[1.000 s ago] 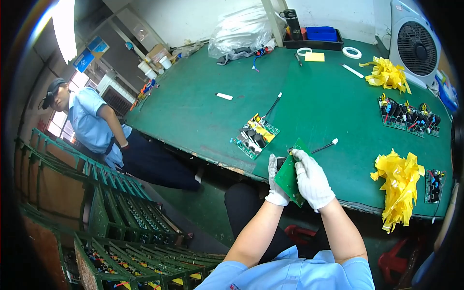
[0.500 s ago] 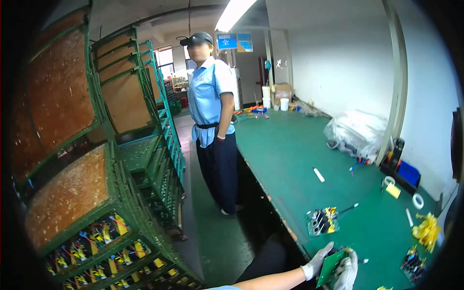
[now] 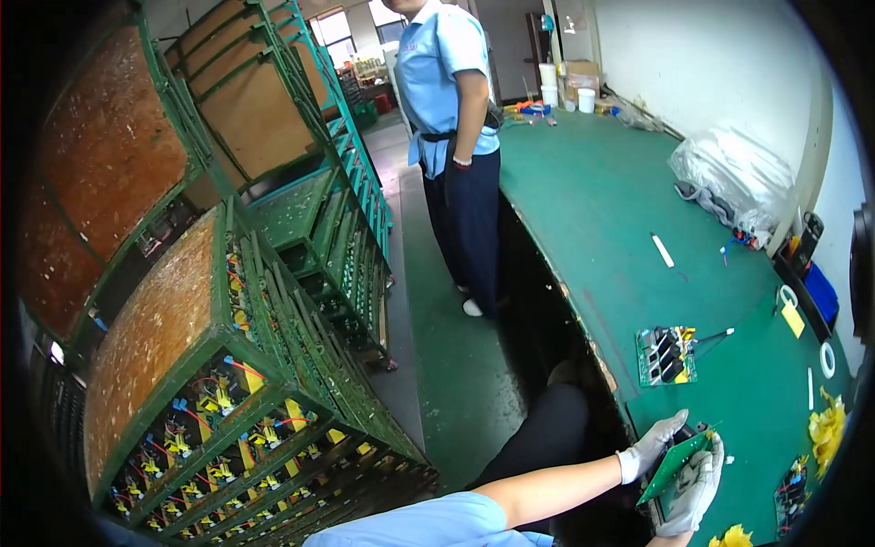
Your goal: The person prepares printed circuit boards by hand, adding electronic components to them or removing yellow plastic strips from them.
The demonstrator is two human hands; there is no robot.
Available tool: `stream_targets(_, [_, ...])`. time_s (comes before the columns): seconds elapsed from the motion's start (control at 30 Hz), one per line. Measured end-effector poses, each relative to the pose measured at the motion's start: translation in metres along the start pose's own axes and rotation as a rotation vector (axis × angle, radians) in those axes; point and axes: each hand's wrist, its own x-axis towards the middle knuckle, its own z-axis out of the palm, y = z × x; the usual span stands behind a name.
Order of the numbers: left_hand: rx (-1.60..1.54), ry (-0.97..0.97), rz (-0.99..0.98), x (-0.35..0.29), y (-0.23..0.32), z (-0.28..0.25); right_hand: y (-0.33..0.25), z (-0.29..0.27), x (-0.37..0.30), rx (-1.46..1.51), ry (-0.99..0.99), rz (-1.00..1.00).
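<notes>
A green circuit board (image 3: 673,469) is held tilted near the front edge of the green table, its flat side facing left and dark parts showing along its far edge. My left hand (image 3: 649,448), in a white glove, closes on its left edge. My right hand (image 3: 698,488), also white-gloved, grips it from the right, its fingers curled around that side. Just beyond them a populated circuit board (image 3: 665,356) lies on the table, with a dark cable leading off to the right. Another populated board (image 3: 790,497) lies to the right of my right hand.
Yellow crumpled pieces (image 3: 827,432), a white tape roll (image 3: 828,360) and a white pen-like stick (image 3: 662,250) lie on the green table (image 3: 583,201). Clear plastic bags (image 3: 734,178) sit against the wall. A person (image 3: 451,137) stands in the aisle. Green racks (image 3: 228,365) holding boards are at left.
My view has tilted down and turned left, so the table and its things appear farther right and higher. Both hands still hold the board. The other person remains standing in the aisle.
</notes>
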Motion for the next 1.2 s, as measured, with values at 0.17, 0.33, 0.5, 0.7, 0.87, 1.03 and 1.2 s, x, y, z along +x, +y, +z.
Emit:
stream_targets(0.17, [-0.084, 0.068, -0.029, -0.021, 0.011, 0.017, 0.0, -0.003, -0.008, -0.024, -0.036, 0.039])
stream_targets(0.33, [-0.113, 0.018, -0.029, -0.038, 0.024, 0.014, 0.003, -0.002, -0.013, 0.113, -0.093, 0.073])
stream_targets(0.5, [-0.219, 0.007, -0.094, -0.032, 0.009, 0.031, -0.006, -0.003, -0.031, 0.18, 0.009, 0.072])
stream_targets(0.7, [-0.567, -0.249, -0.267, -0.018, 0.052, 0.009, -0.027, 0.005, -0.068, -0.047, -0.149, 0.072])
stream_targets(0.87, [-0.483, -0.24, -0.291, -0.017, 0.05, 0.008, -0.026, -0.075, -0.109, -1.171, 0.39, -0.354])
stream_targets(1.03, [-0.475, -0.124, -0.343, -0.028, 0.021, 0.018, -0.018, -0.135, -0.132, -1.445, 0.727, -0.295])
stream_targets(1.2, [-0.509, -0.071, -0.342, -0.031, 0.023, 0.009, -0.01, -0.15, -0.108, -1.768, 0.63, 0.042])
